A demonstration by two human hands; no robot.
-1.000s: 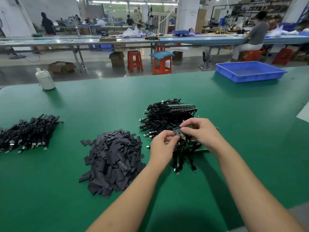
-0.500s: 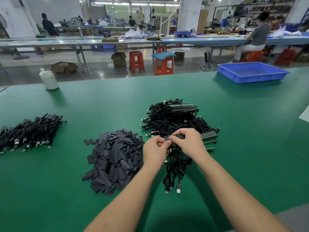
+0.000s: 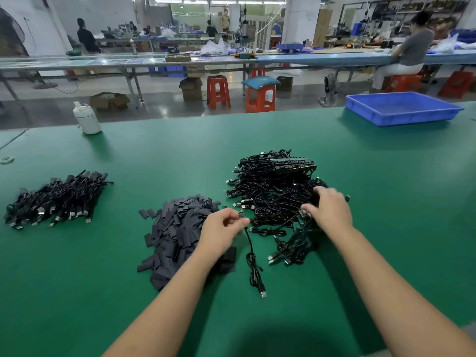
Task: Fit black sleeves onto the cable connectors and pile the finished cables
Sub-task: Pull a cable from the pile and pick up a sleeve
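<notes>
The left hand (image 3: 223, 229) pinches a small connector (image 3: 241, 215) between curled fingers, just right of the heap of black sleeves (image 3: 177, 235) on the green table (image 3: 386, 202); its single cable (image 3: 253, 266) trails toward the viewer from the heap's right edge; the right hand (image 3: 328, 210) rests on the tangled unfinished cables (image 3: 270, 191) farther right, fingers curled into them; the finished pile (image 3: 54, 199) lies well left of the sleeves.

The two hands, together over the tangled cables a moment ago, have parted. The left hand (image 3: 223, 229) now pinches one cable (image 3: 253, 264) by its connector, pulled free and hanging to the table. The right hand (image 3: 328, 208) has gone back onto the tangled cable heap (image 3: 270, 191).
</notes>
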